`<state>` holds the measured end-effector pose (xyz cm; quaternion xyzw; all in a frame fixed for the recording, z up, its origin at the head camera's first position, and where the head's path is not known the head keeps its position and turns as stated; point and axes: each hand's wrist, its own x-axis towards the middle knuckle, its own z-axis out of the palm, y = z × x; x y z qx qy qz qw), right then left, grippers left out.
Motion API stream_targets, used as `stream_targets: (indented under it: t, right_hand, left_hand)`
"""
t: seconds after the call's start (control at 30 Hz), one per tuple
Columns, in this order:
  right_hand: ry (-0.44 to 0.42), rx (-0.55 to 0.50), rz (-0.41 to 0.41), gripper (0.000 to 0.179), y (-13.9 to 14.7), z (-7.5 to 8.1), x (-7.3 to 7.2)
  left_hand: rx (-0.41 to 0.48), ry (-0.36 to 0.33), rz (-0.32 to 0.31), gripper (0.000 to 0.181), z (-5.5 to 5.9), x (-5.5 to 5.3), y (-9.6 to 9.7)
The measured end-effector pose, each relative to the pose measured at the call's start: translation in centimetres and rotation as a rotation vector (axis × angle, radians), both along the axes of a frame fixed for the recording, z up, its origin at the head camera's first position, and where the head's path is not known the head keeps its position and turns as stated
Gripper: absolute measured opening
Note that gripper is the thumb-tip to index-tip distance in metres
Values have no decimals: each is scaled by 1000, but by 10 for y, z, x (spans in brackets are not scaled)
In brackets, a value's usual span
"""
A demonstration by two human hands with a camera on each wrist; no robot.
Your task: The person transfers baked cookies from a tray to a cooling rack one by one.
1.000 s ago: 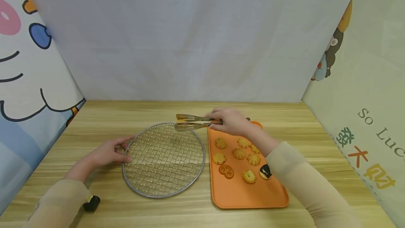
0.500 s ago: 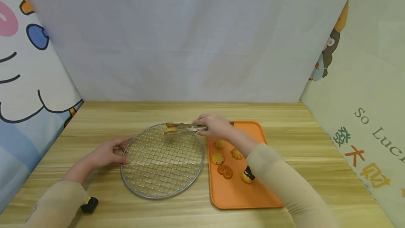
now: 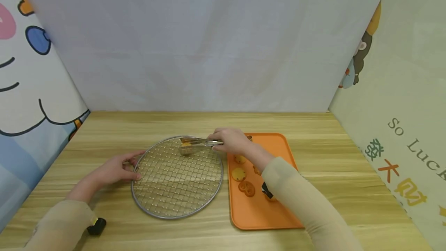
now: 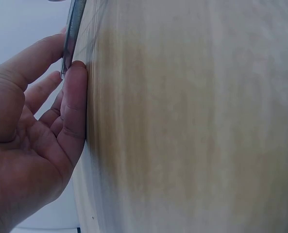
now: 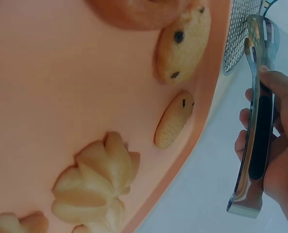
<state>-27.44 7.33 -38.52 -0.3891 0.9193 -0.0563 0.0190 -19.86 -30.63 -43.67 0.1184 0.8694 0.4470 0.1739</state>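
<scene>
My left hand [image 3: 116,169] pinches the left rim of a round wire cooling rack [image 3: 174,181] lying on the table. In the left wrist view, thumb and fingers meet at that metal rim [image 4: 74,34]. My right hand [image 3: 230,141] grips metal food tongs [image 3: 191,149] with dark handles; the right wrist view shows them along the palm. The slotted tong tips are over the rack's far part, with a small yellowish cookie [image 3: 186,144] between them. An orange tray [image 3: 258,214] with cookies lies right of the rack, partly hidden under my right forearm.
On the tray are chip-dotted round cookies [image 3: 239,174], a brown pretzel-shaped cookie [image 3: 246,188] and flower-shaped cookies [image 5: 93,184]. A white curtain [image 3: 209,50] closes the back of the wooden table [image 3: 139,123]; printed cloths hang at both sides.
My right hand has moved left and slightly down with the tongs and cookie, from beyond the rack's upper right edge to over its far part. The left hand keeps its grip on the rim.
</scene>
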Motion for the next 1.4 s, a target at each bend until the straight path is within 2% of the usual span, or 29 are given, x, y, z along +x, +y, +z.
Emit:
stream_targets:
  t: [0.47, 0.83, 1.13, 1.4]
  right_hand:
    - [-43, -5, -47, 43, -1, -2, 0]
    - [-131, -120, -86, 49, 10, 7, 3]
    - [-97, -113, -76, 46, 26, 23, 11]
    - [-53, -159, -43, 40, 49, 39, 16]
  left_hand:
    - [23, -11, -2, 91, -3, -1, -1]
    - [30, -1, -9, 91, -3, -2, -2]
    - [9, 4, -10, 90, 0, -1, 0]
    - [12, 0, -7, 89, 0, -1, 0]
